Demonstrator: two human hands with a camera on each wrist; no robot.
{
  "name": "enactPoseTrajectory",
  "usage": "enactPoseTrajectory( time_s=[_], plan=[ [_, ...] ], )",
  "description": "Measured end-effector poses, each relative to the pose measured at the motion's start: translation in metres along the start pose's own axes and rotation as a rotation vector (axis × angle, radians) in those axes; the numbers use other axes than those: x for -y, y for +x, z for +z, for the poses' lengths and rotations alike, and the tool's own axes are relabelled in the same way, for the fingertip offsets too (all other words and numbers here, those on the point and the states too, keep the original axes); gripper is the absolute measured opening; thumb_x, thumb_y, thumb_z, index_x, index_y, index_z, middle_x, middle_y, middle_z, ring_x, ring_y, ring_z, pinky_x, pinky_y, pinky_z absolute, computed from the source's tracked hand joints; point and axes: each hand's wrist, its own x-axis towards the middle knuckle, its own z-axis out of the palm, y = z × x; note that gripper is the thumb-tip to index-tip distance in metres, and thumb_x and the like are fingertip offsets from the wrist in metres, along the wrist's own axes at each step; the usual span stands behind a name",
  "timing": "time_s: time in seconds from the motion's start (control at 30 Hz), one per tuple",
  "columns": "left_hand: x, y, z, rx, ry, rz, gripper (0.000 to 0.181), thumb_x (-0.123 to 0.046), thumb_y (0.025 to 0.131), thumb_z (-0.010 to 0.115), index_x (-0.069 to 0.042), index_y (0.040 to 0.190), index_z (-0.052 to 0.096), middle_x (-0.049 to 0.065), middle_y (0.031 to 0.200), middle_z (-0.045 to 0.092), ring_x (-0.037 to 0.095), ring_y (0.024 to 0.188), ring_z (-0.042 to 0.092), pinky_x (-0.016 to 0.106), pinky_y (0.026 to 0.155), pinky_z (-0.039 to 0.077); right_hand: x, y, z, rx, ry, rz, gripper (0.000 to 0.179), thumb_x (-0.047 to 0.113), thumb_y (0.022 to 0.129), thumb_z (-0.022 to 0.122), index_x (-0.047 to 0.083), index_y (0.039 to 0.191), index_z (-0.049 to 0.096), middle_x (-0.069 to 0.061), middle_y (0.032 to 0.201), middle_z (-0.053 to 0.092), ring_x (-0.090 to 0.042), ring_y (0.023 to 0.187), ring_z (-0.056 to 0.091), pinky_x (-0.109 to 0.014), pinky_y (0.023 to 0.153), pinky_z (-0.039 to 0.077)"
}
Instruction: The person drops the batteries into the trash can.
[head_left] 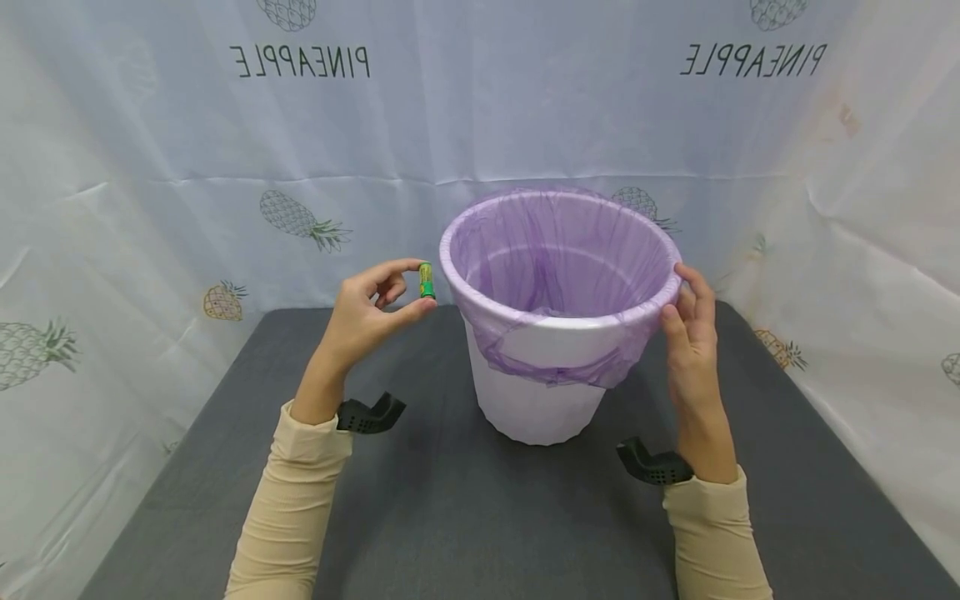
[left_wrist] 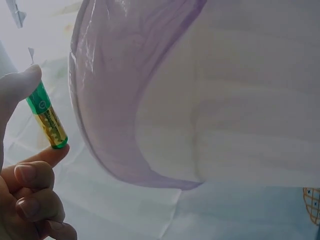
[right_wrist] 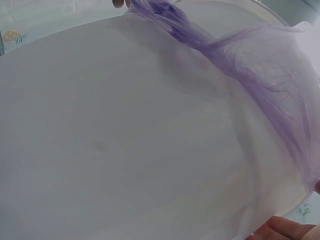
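Observation:
In the head view my left hand (head_left: 360, 312) pinches a small green and yellow battery (head_left: 427, 281) end to end between thumb and index finger, just left of the bin's rim. The left wrist view shows the battery (left_wrist: 47, 115) close up, its green end under the thumb, with the other fingers curled loosely below. A white trash bin (head_left: 536, 408) stands upright, tipped slightly in this view, lined with a translucent purple bag (head_left: 555, 267) folded over its rim. My right hand (head_left: 692, 342) grips the bin's right side at the rim, thumb and fingers against the bag's edge.
The bin stands on a dark grey table (head_left: 495, 517). Behind and beside it hangs a white curtain (head_left: 420, 108) printed with pineapples and mirrored lettering. Black wrist mounts (head_left: 371, 414) sit on both wrists, below the sleeve-covered hands' palms.

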Motion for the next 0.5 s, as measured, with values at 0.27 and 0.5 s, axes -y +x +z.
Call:
enactPoseTrajectory(
  time_s=[0.27,0.5],
  plan=[
    [-0.005,0.008,0.003,0.013,0.008,0.007,0.040,-0.002,0.076,0.076,0.000,0.114,0.066,0.001,0.071,0.033,0.007,0.064,0.029,0.020,0.063,0.027,0.001,0.000,0.000,0.012,0.005,0.002,0.042,0.010,0.101,0.045,0.014,0.142,0.037,-0.002,0.130,0.054,-0.009,0.109,0.054,-0.019,0.095,0.042],
    [-0.006,0.016,0.010,0.033,-0.013,0.027,0.040,-0.021,0.081,0.077,-0.003,0.115,0.067,0.001,0.070,0.034,0.007,0.064,0.030,0.020,0.062,0.026,0.001,0.000,0.000,0.007,0.010,0.009,0.042,0.010,0.101,0.045,0.015,0.142,0.037,-0.002,0.128,0.055,-0.008,0.108,0.054,-0.019,0.094,0.042]
  ],
)
